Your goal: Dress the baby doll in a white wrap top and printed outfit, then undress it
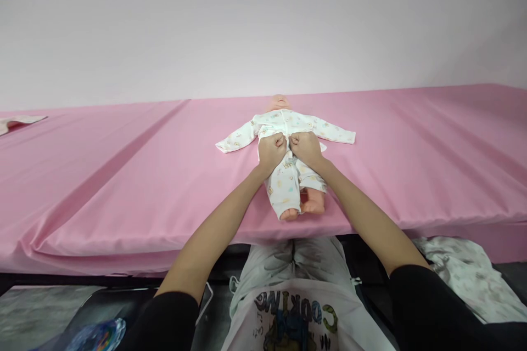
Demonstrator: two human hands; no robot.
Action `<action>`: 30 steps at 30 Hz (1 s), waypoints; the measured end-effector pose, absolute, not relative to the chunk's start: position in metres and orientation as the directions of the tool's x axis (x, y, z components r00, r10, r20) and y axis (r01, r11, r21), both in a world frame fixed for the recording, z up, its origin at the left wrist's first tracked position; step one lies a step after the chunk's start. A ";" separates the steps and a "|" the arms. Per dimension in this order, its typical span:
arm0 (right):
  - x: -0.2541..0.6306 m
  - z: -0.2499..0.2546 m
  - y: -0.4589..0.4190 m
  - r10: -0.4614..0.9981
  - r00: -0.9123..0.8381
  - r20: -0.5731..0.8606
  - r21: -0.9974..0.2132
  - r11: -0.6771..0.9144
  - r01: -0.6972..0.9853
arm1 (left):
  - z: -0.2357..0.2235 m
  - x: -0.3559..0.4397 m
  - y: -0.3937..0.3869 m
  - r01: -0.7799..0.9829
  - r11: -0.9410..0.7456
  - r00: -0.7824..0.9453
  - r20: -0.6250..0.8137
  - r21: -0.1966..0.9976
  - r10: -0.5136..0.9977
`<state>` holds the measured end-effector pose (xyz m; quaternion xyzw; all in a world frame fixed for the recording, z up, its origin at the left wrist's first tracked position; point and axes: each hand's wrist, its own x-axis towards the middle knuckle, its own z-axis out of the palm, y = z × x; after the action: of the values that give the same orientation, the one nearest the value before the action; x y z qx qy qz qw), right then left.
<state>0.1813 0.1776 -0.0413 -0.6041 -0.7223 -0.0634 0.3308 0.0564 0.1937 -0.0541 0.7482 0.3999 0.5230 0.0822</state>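
A baby doll (pixel 280 102) lies on its back on the pink sheet (pixel 123 186), head away from me, feet at the near edge. It wears a white printed romper (pixel 284 175) with long sleeves spread out to both sides. My left hand (pixel 272 151) and my right hand (pixel 305 148) are both closed into fists, side by side at the doll's waist, each pinching the romper's front fabric along the middle opening. One bare foot (pixel 313 204) shows past the right trouser leg.
A padded pink table runs the full width, with a pale pink wall (pixel 263 33) behind. A folded garment (pixel 18 122) lies at the far left. More printed cloth (pixel 465 274) sits low at the right, below the table edge. My apron shows beneath.
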 end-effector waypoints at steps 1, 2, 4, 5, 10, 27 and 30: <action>0.181 -0.041 0.178 0.831 -0.050 0.554 -0.311 0.263 0.913 | -0.054 0.056 0.194 0.512 -0.669 0.135 0.718 0.539 0.682; 0.181 -0.041 0.178 0.830 -0.048 0.555 -0.315 0.264 0.912 | -0.054 0.056 0.194 0.509 -0.673 0.137 0.721 0.537 0.679; 0.181 -0.042 0.178 0.828 -0.043 0.559 -0.323 0.266 0.908 | -0.054 0.056 0.194 0.500 -0.679 0.140 0.723 0.538 0.676; 0.181 -0.042 0.178 0.828 -0.043 0.559 -0.327 0.268 0.906 | -0.054 0.056 0.194 0.497 -0.679 0.140 0.722 0.540 0.677; 0.181 -0.041 0.177 0.830 -0.054 0.556 -0.319 0.273 0.908 | -0.054 0.056 0.193 0.511 -0.659 0.130 0.707 0.553 0.695; 0.181 -0.040 0.177 0.834 -0.054 0.550 -0.329 0.276 0.903 | -0.053 0.056 0.194 0.477 -0.689 0.154 0.720 0.546 0.677; 0.181 -0.040 0.177 0.834 -0.048 0.549 -0.329 0.269 0.905 | -0.053 0.056 0.194 0.468 -0.698 0.147 0.731 0.542 0.667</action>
<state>0.1810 0.1775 -0.0404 -0.6024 -0.7221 -0.0529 0.3361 0.0564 0.1935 -0.0534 0.7517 0.3774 0.5328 0.0933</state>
